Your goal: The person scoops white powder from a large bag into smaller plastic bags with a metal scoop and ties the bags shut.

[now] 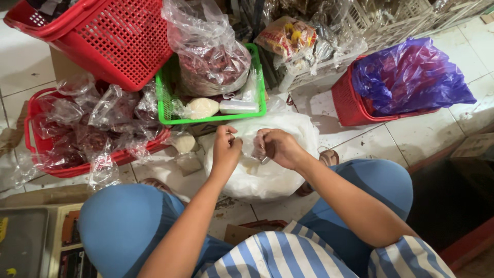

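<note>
Small clear plastic bag (252, 146) pinched between both hands, directly above the big white plastic sack (267, 170) on the tiled floor (422, 134). Left hand (226, 149) closed, fingertips clamped on the small bag's left edge; right hand (280, 148) closed too, fingers curled around the bag's right side, with something small and metallic showing just under the fingers, too unclear to name. Contents of the small bag hard to make out. White sack open at the top, slumped between the two blue-clad knees (128, 226), pale loose stuff inside. Just beyond the sack, a green plastic mesh basket (167, 110) holding a large clear bag of dark red pieces (213, 64), a small filled bag of pale powder (201, 108) and a flat white packet (237, 106). Left of the sack, a low red plastic basket (36, 131) heaped with small sealed clear bags of dark red contents (103, 121), some spilled onto the floor beside it. Further beyond that, up and left of the sack, a taller red mesh basket (113, 41) tilted over a piece of cardboard. Right of the sack, well apart, another red basket (350, 103) filled with a crumpled purple plastic bag (411, 77). Behind the green basket, white wire crates (370, 25) and a packet of yellow and red snacks (287, 36) in clear wrap. Near the left knee, a flat grey tray (23, 242).
</note>
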